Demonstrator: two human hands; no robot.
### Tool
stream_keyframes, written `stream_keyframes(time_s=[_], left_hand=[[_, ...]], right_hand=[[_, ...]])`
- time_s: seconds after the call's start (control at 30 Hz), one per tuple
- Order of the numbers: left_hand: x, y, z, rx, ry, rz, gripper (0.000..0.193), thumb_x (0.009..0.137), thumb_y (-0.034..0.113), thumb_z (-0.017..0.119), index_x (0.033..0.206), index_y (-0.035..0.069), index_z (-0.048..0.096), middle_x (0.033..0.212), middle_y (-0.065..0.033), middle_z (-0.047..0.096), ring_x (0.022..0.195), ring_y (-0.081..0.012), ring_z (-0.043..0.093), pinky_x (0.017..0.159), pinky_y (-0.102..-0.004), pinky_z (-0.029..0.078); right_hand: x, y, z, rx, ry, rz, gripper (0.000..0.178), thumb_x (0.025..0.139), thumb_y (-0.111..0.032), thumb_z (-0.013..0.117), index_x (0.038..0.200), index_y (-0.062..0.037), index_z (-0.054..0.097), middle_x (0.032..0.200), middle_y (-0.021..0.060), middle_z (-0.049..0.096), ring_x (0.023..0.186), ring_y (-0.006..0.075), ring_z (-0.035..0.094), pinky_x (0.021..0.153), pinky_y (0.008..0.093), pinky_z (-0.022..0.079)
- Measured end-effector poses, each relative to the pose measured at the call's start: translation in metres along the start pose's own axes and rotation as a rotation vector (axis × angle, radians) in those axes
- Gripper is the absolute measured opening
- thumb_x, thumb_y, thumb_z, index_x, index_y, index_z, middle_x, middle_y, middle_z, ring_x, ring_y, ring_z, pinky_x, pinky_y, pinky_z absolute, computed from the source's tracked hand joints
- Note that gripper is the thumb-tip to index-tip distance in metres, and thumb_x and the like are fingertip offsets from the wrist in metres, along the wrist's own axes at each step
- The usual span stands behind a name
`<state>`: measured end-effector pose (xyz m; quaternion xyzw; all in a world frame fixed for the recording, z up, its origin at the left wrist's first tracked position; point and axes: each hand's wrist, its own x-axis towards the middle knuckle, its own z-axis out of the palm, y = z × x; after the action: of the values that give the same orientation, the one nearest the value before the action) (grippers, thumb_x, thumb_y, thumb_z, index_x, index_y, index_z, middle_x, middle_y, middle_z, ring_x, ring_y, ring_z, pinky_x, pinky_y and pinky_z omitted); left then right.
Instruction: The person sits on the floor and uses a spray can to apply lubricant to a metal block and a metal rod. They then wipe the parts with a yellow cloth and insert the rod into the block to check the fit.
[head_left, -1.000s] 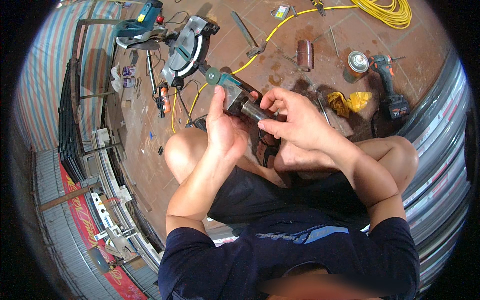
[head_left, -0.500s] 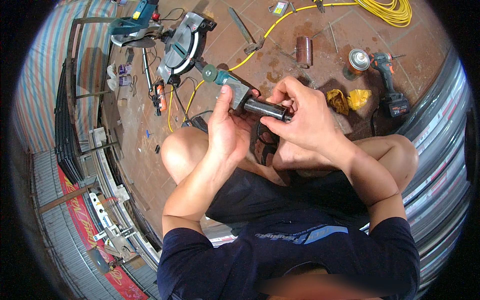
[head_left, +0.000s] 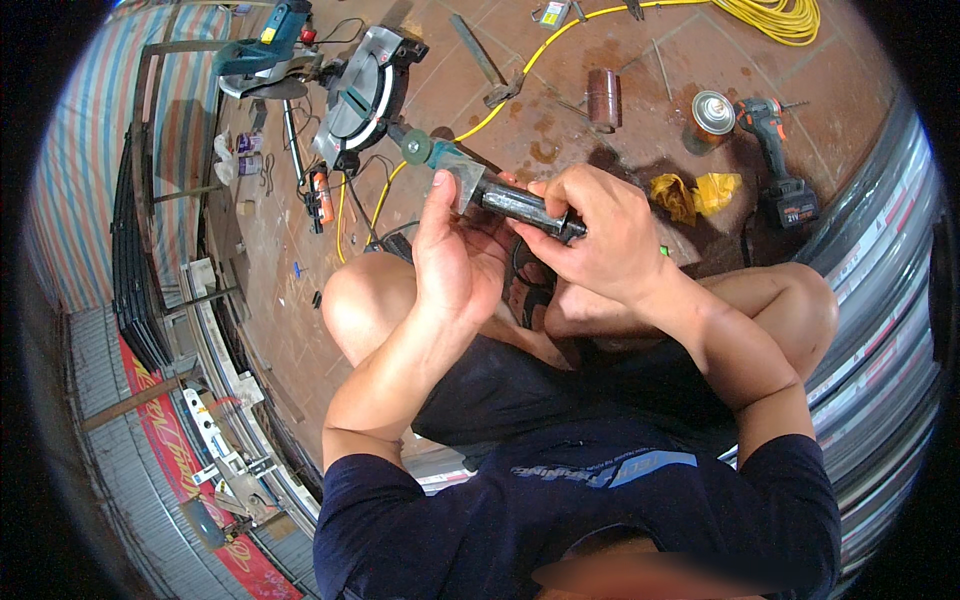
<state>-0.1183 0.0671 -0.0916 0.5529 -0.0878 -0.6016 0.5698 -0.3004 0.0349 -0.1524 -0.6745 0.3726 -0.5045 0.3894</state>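
Note:
My left hand (head_left: pixel 455 245) supports a dark, glossy cylindrical part (head_left: pixel 515 202) from below. Its thumb points up against a grey, block-like piece (head_left: pixel 466 182) at the cylinder's left end. With curled fingers, my right hand (head_left: pixel 605 215) grips the cylinder near its right end, where a narrower dark tip shows. Just beyond the grey piece is a teal tool (head_left: pixel 447 155) with a green disc (head_left: pixel 416 147), perhaps an angle grinder. Whether it is joined to the held part I cannot tell. My left fingertips are partly hidden behind the cylinder.
A mitre saw (head_left: pixel 365 100), a hammer (head_left: pixel 485 60) and a yellow hose (head_left: pixel 600 12) lie ahead on the tiles. Towards the right are a brown cylinder (head_left: pixel 604 100), a can (head_left: pixel 712 118), yellow cloths (head_left: pixel 700 196) and a cordless drill (head_left: pixel 775 160). Plastic-wrapped lengths (head_left: pixel 880 300) line the right side.
My right hand has gone from a fingertip pinch at the cylinder's right end to a fuller grip over it. The cylinder and both hands have shifted slightly left.

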Motion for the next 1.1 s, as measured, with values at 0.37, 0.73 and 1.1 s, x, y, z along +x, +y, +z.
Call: stream_keyframes(time_s=[0.37, 0.73, 1.1], left_hand=[[0.0, -0.009, 0.009, 0.013, -0.081, 0.153, 0.043, 0.117, 0.045, 0.06, 0.136, 0.007, 0.065, 0.131, -0.0142, 0.075, 0.118, -0.0268, 0.073, 0.102, -0.0427, 0.059], [0.006, -0.019, 0.004, 0.116, -0.167, 0.316, 0.041, 0.116, 0.032, 0.064, 0.144, 0.004, 0.054, 0.134, -0.0195, 0.073, 0.124, -0.0324, 0.072, 0.108, -0.0499, 0.059], [-0.003, -0.026, 0.002, 0.295, -0.259, 0.381, 0.065, 0.112, 0.052, 0.061, 0.153, 0.002, 0.058, 0.143, -0.0195, 0.072, 0.133, -0.0295, 0.069, 0.12, -0.0453, 0.051]], right_hand=[[0.006, 0.008, -0.002, 0.173, -0.208, 0.243, 0.042, 0.099, -0.024, 0.086, 0.127, -0.0029, 0.064, 0.104, 0.0196, 0.079, 0.102, 0.0328, 0.082, 0.089, 0.0428, 0.062], [-0.006, 0.005, 0.011, 0.716, -0.286, 0.768, 0.04, 0.104, -0.029, 0.08, 0.127, -0.001, 0.065, 0.107, 0.0266, 0.078, 0.098, 0.0457, 0.078, 0.085, 0.0488, 0.061], [-0.006, 0.002, 0.01, 1.001, -0.338, 0.738, 0.047, 0.107, -0.033, 0.079, 0.136, 0.0003, 0.063, 0.094, 0.0063, 0.073, 0.08, 0.0235, 0.07, 0.068, 0.0395, 0.055]])
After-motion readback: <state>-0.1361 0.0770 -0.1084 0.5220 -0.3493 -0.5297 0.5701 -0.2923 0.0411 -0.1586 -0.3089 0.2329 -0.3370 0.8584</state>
